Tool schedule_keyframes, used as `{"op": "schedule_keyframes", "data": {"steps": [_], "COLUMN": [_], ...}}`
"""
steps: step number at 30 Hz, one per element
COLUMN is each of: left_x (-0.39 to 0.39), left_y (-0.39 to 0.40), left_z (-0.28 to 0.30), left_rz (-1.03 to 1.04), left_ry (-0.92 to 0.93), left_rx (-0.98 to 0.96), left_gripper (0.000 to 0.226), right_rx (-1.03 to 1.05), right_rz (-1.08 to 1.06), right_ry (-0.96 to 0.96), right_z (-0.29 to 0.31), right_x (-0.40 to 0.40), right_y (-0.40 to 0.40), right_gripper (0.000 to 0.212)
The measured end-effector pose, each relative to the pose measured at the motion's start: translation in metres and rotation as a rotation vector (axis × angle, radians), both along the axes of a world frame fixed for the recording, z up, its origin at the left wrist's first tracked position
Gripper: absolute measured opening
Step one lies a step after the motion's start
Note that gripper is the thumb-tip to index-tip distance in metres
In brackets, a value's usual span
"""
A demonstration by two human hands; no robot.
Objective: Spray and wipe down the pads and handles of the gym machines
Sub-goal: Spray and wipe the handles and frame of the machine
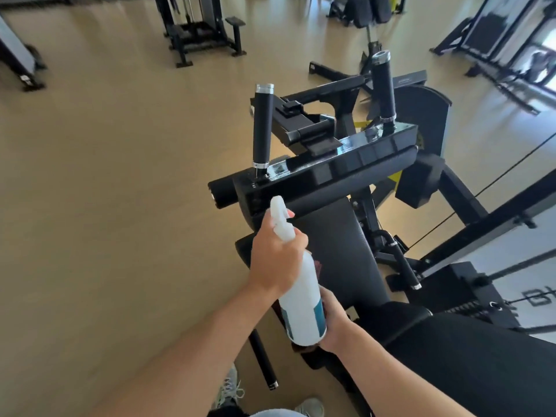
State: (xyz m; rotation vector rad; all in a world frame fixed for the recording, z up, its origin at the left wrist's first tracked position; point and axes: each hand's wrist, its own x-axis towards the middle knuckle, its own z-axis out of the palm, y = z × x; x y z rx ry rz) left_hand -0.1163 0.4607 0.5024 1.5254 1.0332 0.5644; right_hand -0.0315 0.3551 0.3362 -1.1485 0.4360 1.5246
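Head view: left hand point(275, 260) grips white plastic spray bottle point(301, 296) near black padded seat point(340, 251); right hand point(332, 320), grasp unclear, steadies its base. Far black upright handles point(262, 127) seemingly await wiping.

Bright daylight from right windows point(538, 64); edges blurred and warped.

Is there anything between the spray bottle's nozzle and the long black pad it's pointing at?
Nothing visible. The left hand holds the spray bottle by its neck, nozzle aimed up at the knee pad with open air between. The right hand steadies the bottle's base, behind the nozzle.
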Motion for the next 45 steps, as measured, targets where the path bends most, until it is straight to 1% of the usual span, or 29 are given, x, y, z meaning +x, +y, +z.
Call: {"op": "schedule_keyframes", "data": {"steps": [3,5,8,10,13,16,19,23,25,29,33,35,37,40,42,45], "left_x": [-0.003,-0.003,-0.004,-0.005,-0.006,-0.006,-0.005,-0.003,-0.002,-0.011,-0.025,-0.030,-0.034,-0.034,-0.029,-0.013], "left_y": [0.017,0.031,0.047,0.054,0.064,0.073,0.078,0.088,0.091,0.083,0.062,0.052,0.046,0.042,0.039,0.032], "left_z": [0.006,0.015,0.030,0.036,0.039,0.039,0.041,0.050,0.052,0.036,0.002,-0.011,-0.022,-0.031,-0.032,-0.029], "left_rz": [0.016,0.032,0.042,0.047,0.062,0.080,0.059,0.041,0.037,-0.035,-0.082,-0.101,-0.143,-0.213,-0.254,-0.305], "left_ry": [0.047,0.046,-0.030,-0.044,-0.027,-0.033,-0.060,-0.021,-0.022,0.008,0.102,0.116,0.118,0.147,0.169,0.131], "left_rx": [0.000,0.015,0.029,0.078,0.116,0.099,0.094,0.121,0.120,0.122,0.033,-0.002,0.021,0.035,0.030,0.032], "left_gripper": [0.021,0.023,0.023,0.028,0.026,0.024,0.028,0.026,0.029,0.033,0.025,0.027,0.029,0.024,0.023,0.029], "right_rx": [-0.029,-0.030,-0.037,-0.025,-0.063,-0.077,-0.104,-0.114,-0.112,-0.115,-0.115,-0.129,-0.121,-0.106,-0.121,-0.139], "right_rz": [-0.015,-0.055,-0.136,-0.172,-0.177,-0.185,-0.187,-0.211,-0.226,-0.256,-0.266,-0.272,-0.280,-0.312,-0.315,-0.304], "right_ry": [-0.031,-0.033,-0.106,-0.118,-0.107,-0.115,-0.122,-0.134,-0.136,-0.123,-0.058,-0.063,-0.038,-0.025,-0.034,-0.040], "right_z": [-0.003,-0.002,-0.005,-0.009,-0.010,-0.014,-0.017,-0.020,-0.018,-0.025,-0.037,-0.039,-0.040,-0.037,-0.037,-0.034], "right_x": [-0.001,-0.002,0.001,0.003,0.005,0.005,0.004,0.002,0.000,0.001,0.003,0.003,0.003,0.000,-0.001,-0.002], "right_y": [0.005,0.010,0.019,0.024,0.029,0.031,0.027,0.022,0.022,0.019,0.013,0.009,0.006,0.004,0.001,-0.007], "right_gripper": [0.047,0.051,0.056,0.063,0.060,0.060,0.058,0.049,0.046,0.047,0.061,0.063,0.069,0.064,0.066,0.064]}}
